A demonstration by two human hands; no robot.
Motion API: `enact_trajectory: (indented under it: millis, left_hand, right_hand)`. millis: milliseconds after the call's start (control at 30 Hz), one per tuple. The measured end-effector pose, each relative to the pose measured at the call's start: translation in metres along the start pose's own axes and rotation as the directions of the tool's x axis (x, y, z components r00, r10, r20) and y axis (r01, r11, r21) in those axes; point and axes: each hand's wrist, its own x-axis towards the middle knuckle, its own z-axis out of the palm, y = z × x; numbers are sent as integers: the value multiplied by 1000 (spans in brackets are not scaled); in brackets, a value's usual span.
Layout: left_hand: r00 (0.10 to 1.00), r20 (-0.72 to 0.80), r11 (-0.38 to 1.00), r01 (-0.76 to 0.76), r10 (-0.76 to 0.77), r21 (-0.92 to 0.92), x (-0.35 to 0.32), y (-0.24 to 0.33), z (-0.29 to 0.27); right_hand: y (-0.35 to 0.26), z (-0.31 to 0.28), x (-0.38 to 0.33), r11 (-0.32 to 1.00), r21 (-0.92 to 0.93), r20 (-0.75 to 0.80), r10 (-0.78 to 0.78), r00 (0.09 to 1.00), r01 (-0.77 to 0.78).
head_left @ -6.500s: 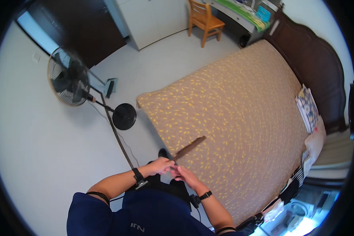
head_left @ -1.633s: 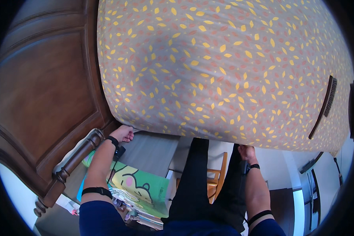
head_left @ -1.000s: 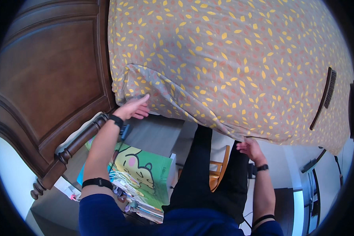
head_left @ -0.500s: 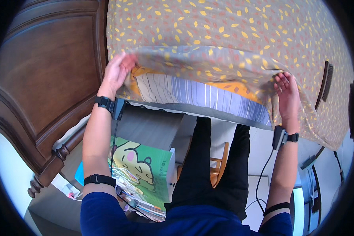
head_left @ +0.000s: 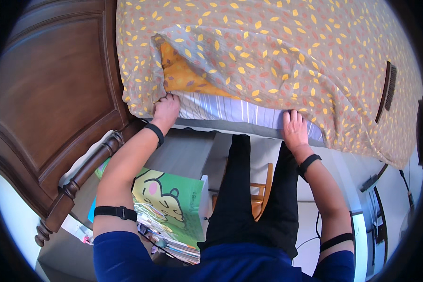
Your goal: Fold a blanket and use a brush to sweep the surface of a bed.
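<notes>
A brown bed sheet (head_left: pixel 268 51) with a yellow and orange leaf print covers the bed. Its near edge is bunched and lifted, baring an orange layer (head_left: pixel 183 75) and the striped mattress side (head_left: pixel 225 109). My left hand (head_left: pixel 166 106) grips the sheet's hem at the corner beside the headboard. My right hand (head_left: pixel 294 127) presses on the sheet's edge against the mattress side, fingers curled over the fabric. Both wrists wear black bands.
A dark wooden headboard (head_left: pixel 56 94) rises at the left. A green picture book (head_left: pixel 171 202) tops a stack of books below my left arm. A dark slatted object (head_left: pixel 389 89) lies on the sheet at the right. A wooden chair (head_left: pixel 261 199) shows between my legs.
Both hands came back down from the raised sheet edge to the mattress side. The sheet now hangs lower, with a fold bunched at the corner near my left hand.
</notes>
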Motion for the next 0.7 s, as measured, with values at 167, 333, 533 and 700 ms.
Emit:
enact_trajectory:
  millis: [167, 333, 533, 700]
  left_hand:
    - [994, -47, 995, -103, 103, 3, 22, -18, 3]
    - [973, 54, 965, -213, 223, -151, -17, -26, 2]
    - [964, 254, 997, -74, 76, -14, -16, -7, 26]
    - [882, 427, 919, -19, 202, -395, 1, -48, -24]
  right_hand:
    - [11, 16, 22, 997, 74, 55, -32, 998, 28]
    - [1, 28, -13, 926, 163, 190, -368, 910, 341]
    - [-2, 13, -20, 949, 278, 261, -225, 939, 150]
    - [32, -7, -49, 805, 592, 111, -136, 985, 44]
